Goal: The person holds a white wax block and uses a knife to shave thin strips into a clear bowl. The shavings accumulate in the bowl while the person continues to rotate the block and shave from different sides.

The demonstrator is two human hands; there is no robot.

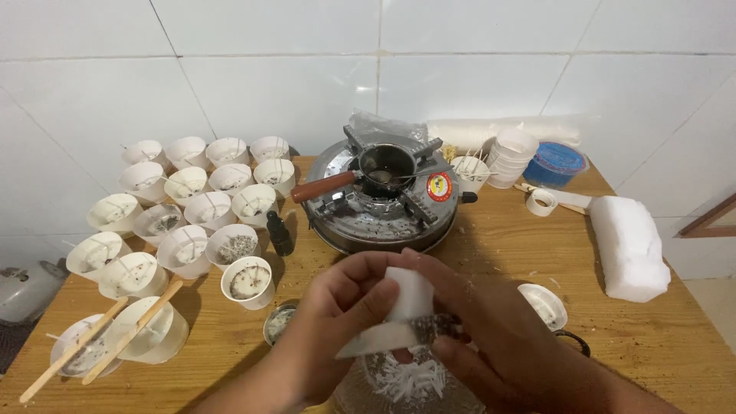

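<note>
- head view: the left hand point(337, 307) pinches a white wax block point(410, 295) from the side, steadying it against the blade.
- the right hand point(498, 330) is closed on a knife point(383, 337), its blade laid flat under the block, as if paring it.
- both sit directly over a clear bowl point(406, 383), which holds white shavings.
- a stove point(383, 207) with a small pot point(387, 165) stands just behind, within reach.
- paper cups point(192, 207) cluster to the left, wicks upright; sticks point(100, 337) lie across the nearest two cups.
- a big wax slab point(629, 245) lies to the right on the table point(652, 345).
</note>
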